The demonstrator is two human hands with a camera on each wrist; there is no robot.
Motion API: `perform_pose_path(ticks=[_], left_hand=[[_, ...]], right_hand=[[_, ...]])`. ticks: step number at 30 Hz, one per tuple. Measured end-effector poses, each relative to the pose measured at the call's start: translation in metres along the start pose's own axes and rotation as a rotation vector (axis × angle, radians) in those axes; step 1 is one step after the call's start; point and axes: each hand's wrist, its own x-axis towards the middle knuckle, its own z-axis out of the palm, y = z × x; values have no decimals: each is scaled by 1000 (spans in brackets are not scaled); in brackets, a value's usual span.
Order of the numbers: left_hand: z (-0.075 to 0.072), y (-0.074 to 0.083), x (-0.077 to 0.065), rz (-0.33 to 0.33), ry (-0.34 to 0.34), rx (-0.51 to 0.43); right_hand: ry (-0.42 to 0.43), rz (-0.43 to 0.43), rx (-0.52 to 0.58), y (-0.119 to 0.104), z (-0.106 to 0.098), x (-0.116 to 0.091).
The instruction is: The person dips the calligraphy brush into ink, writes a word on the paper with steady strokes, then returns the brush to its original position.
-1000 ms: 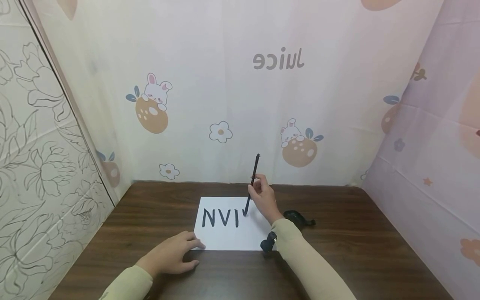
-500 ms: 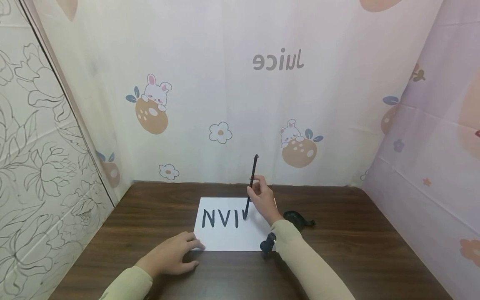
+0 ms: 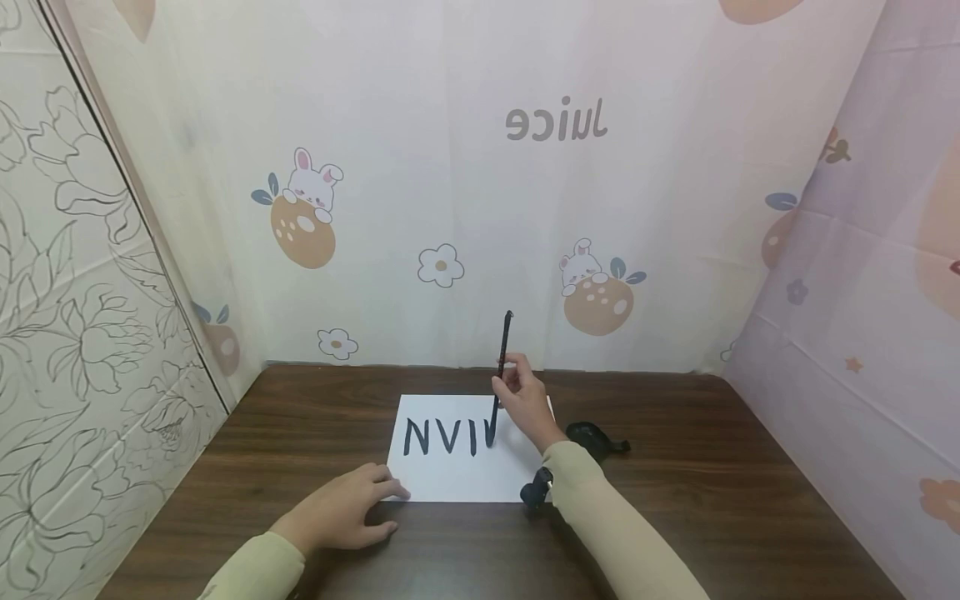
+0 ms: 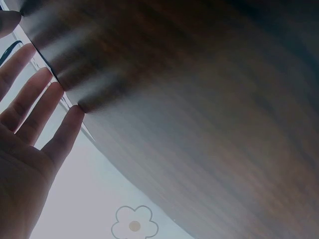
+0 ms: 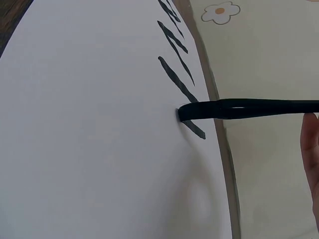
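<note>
My right hand [image 3: 525, 398] pinches a dark, slim brush [image 3: 503, 346] that stands nearly upright. Its black tip touches a white sheet of paper [image 3: 450, 483] on the table. Up close in the right wrist view, the bent brush tip [image 5: 187, 112] lies on a black stroke. To its left on the sheet, the head view shows black strokes reading N, V and I [image 3: 473, 437]. At the sheet's lower left corner rests my left hand [image 3: 345, 508]. Its fingers [image 4: 65, 132] are spread and fairly straight, holding nothing.
Beyond the right forearm lies a dark object with a narrow end [image 3: 592, 437], partly hidden by the sleeve. A small black device [image 3: 536, 488] sits at the right wrist. The brown table [image 3: 247, 467] ends at a printed curtain [image 3: 390, 183].
The brush tip has moved slightly down the paper, towards me, lengthening the stroke right of the I. The brush's top has shifted a little left. My left hand has stayed put.
</note>
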Motion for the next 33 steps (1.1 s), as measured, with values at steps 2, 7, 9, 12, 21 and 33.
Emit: perform_pose_path(ticks=[2,7,9,12,21,33], left_hand=[[0,0,0,3,1,0],[3,-1,-1,18,18,13],[3,-1,-1,14,16,14],[3,-1,-1,-3,1,9],[0,1,0,-8,-4,12],[-5,3,2,-29,-30,-10]], right_hand=[[-6,9,6,0,0,-1],[-20,22,28,1,1,-3],[-23,19,33,1,1,-3],[-26,13,43,-4,0,-6],[-31,24,40,-3,3,-3],[-59,-6,56,2,1,-2]])
